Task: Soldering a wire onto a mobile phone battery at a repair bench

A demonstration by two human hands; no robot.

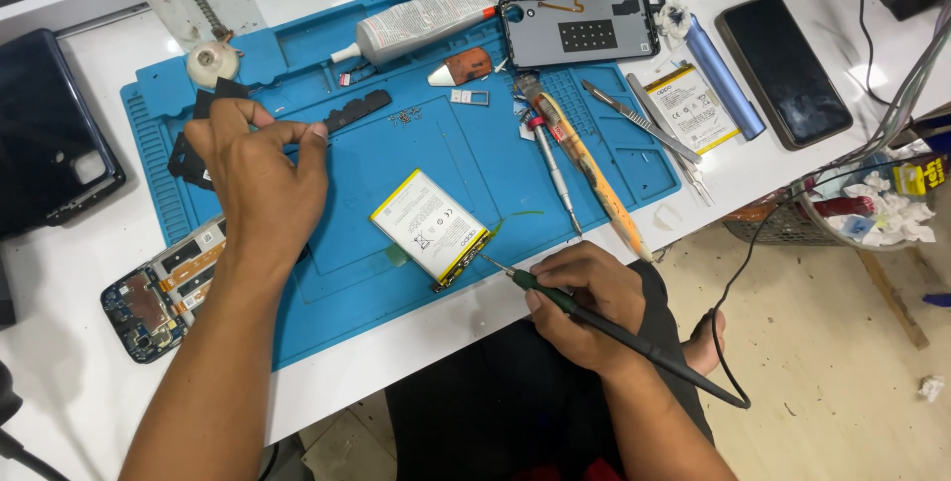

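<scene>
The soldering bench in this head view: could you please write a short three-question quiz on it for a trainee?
1. True or false: the soldering iron tip meets the corner of the white battery.
2. Which hand grips the iron? A) right hand B) left hand
3. What colour is the work mat?

Key: 1 true; 2 A; 3 blue. The left hand is raised over the mat, fingers pinched; whether it holds anything cannot be told.
</scene>
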